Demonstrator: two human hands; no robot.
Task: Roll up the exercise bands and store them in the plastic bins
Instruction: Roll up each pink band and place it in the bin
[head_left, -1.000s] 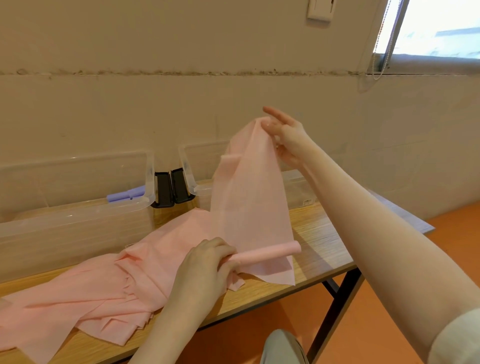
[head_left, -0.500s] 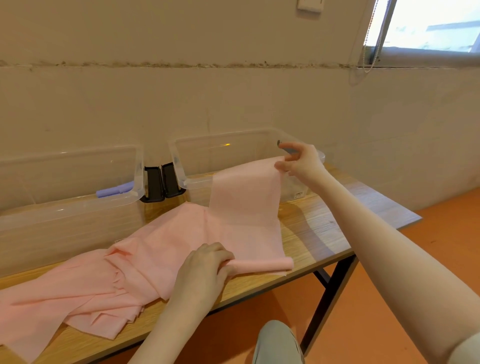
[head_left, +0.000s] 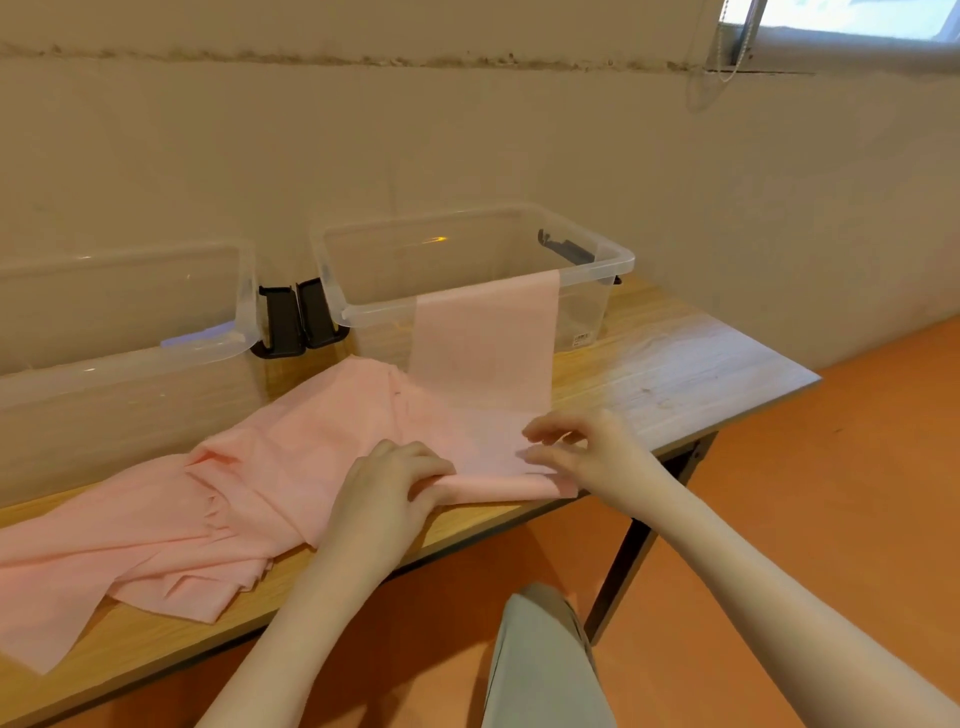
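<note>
pink band (head_left: 483, 353): long sheet lying across the wooden table (head_left: 670, 364), its far end draped over the near rim of the right bin; its near end forms a rolled edge at the table's front edge; the rest trails off toward 9 o'clock in loose folds.
rolled edge (head_left: 498, 488): a short roll at the near end of the band, running from the left hand toward 3 o'clock.
left hand (head_left: 384, 493): fingers curled down over the left end of the roll, gripping it against the table.
right hand (head_left: 587, 452): at the right end of the roll, fingers loosely bent and spread, hovering just over the band; whether the tips touch it cannot be told.
right bin (head_left: 613, 260): clear plastic, at 12 o'clock from the hands, against the wall.
left bin (head_left: 124, 358): clear plastic, at 10 o'clock, with a purple roll (head_left: 197, 332) showing faintly inside.
black latches (head_left: 296, 322): between the two bins.
</note>
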